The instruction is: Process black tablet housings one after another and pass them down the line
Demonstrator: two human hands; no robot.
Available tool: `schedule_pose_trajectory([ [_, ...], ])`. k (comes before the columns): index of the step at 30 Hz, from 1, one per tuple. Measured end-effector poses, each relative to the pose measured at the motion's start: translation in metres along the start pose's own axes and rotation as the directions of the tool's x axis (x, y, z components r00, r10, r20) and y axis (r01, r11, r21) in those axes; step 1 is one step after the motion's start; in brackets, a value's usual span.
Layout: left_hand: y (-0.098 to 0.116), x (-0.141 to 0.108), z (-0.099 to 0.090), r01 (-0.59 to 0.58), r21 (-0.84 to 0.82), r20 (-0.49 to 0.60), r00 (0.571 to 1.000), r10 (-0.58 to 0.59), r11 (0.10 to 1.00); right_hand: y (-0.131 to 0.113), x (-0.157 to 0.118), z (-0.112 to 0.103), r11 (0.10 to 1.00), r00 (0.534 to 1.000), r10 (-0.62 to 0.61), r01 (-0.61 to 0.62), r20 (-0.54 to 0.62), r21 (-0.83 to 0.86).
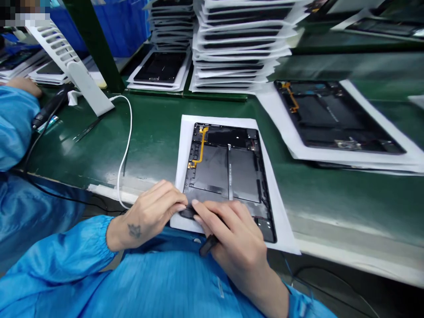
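A blue sleeve (59, 282) lies nearest. A black tool (208, 245) is gripped in the right hand (233, 238), and the left hand (149, 214) is closed narrowly on the lower edge of an opened tablet (225, 176), which is laid on white paper (280, 212) on the green surface (155, 145); being thin, stiff and fragile, it is best held by its rim.

**Way open left of the tablet, walled off above and right**

Free passage runs over the green bench (155, 150) between the white cable (129, 128) and the tablet housing (228, 172) on its paper sheet (283, 212). Stacked tablets (241, 48) obstruct the upper centre; another tablet on paper (338, 117) obstructs the right.
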State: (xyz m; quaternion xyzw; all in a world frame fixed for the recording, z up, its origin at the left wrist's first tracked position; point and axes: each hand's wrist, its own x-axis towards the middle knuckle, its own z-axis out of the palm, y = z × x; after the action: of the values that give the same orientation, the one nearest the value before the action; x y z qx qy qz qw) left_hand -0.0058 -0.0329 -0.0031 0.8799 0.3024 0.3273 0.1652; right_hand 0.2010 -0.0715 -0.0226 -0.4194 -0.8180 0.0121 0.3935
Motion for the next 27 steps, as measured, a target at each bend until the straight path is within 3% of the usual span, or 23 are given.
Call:
schedule_pose_trajectory([
  [5, -0.002, 0.001, -0.011, -0.129, 0.209, 0.178, 0.98, 0.092, 0.969, 0.004, -0.004, -0.001, 0.99, 0.988, -0.135, 0.138, 0.076, -0.041],
  [11, 0.006, 0.011, -0.022, -0.284, 0.354, 0.273, 0.943, 0.192, 0.891, 0.002, 0.002, 0.0, 0.985, 0.983, -0.161, 0.165, 0.088, -0.042],
  [14, 0.006, 0.009, -0.024, -0.3, 0.352, 0.263, 0.941, 0.214, 0.887, 0.0, 0.003, 0.0, 0.985, 0.981, -0.155, 0.162, 0.115, -0.055],
  [19, -0.002, -0.009, -0.02, -0.22, 0.321, 0.136, 0.973, 0.185, 0.921, 0.002, 0.002, 0.001, 0.983, 0.977, -0.16, 0.171, 0.142, -0.07],
  [27, 0.001, -0.015, -0.02, -0.333, 0.412, 0.185, 0.942, 0.28, 0.848, 0.002, 0.005, 0.0, 0.98, 0.973, -0.171, 0.183, 0.154, -0.074],
])
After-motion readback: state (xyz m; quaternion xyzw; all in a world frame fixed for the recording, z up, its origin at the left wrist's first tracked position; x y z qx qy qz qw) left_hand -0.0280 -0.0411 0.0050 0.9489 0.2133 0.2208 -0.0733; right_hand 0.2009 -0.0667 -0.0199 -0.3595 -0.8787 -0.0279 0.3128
